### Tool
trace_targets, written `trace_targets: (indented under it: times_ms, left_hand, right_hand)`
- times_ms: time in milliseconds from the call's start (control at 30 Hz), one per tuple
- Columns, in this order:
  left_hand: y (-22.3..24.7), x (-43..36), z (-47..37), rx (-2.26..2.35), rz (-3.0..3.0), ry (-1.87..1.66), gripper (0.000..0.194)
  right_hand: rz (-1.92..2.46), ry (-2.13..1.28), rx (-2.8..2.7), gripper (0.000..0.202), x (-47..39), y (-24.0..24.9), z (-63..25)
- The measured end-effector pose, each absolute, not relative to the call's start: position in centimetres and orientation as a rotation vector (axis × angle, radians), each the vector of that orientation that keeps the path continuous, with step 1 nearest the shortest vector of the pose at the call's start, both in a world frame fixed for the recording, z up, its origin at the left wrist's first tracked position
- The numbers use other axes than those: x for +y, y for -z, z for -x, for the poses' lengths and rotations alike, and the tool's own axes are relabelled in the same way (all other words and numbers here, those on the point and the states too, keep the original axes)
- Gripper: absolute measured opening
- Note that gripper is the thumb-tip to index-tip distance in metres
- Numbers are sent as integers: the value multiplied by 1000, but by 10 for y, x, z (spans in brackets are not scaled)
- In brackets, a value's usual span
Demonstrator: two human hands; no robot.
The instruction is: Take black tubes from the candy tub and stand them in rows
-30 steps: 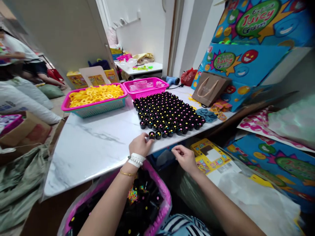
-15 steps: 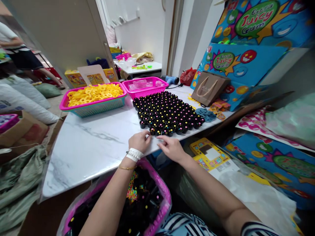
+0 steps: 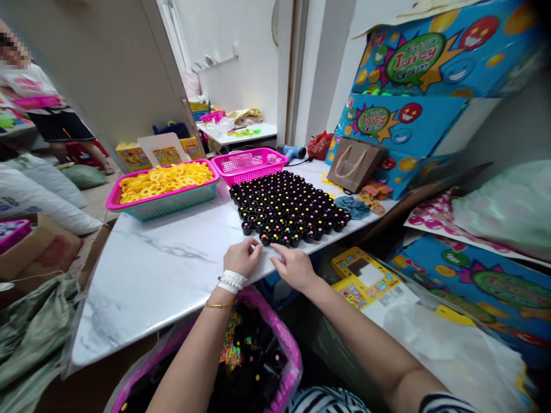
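On the marble-patterned table stands a block of small black cups (image 3: 286, 206) in close rows, with yellow and pink dots in them. My left hand (image 3: 241, 258), wearing white bands and a gold bangle, rests at the block's front left corner. Its fingers are curled together, and whatever is between them is hidden. My right hand (image 3: 295, 268) is just to its right. Its index finger stretches to the front row of cups, with the thumb apart below and nothing visible in the hand. Below the table edge is a pink basket (image 3: 293, 350) holding black pieces and tiny coloured beads.
A basket of yellow ring-like pieces (image 3: 167, 180) stands at the table's back left, beside a pink basket (image 3: 253, 163). Behind are a blue hair dryer (image 3: 295, 152), a brown paper bag (image 3: 357, 163) and stacked blue gum boxes (image 3: 408, 123). A person (image 3: 49, 109) stands far left.
The view has tilted and shifted slightly, so the table sits lower. My hands stay at the front row of cups, the right index finger a little straighter. The person at far left stands more upright.
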State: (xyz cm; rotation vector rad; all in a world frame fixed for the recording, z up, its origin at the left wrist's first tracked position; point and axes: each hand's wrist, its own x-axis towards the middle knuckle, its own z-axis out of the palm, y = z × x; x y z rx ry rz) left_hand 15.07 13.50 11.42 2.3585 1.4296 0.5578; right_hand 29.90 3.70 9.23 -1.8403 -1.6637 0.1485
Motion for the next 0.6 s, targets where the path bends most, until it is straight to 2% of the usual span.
trace_targets:
  times_ms: [133,233,300,400,500,600]
  left_hand:
    - [-120,126,-143,1387,-2358,-602,24]
    - [-120,90,-116,1206,-2347,-743,25]
    - [-110,56,-87,1124,-2342,-792,26]
    - [-79,1,-36,1169,-2379,-595,26]
    - [-46,-50,6,1300,-2364,-315,27]
    - [-31,-83,26,1353,-2282,-267,28]
  right_hand:
    - [1636,-193,-1736,39,13,-89,-295]
    - [1520,-283,-1799,32,-23,-68,-289]
    - [1571,-433,-1819,43,-47,-47,-285]
    - [1698,-850,-1794,61,-78,-18,-280]
    - [1770,-1092,-1783,52,-101,-9,-279]
    - [1800,-1201,-1873,48,-110,-22,-286]
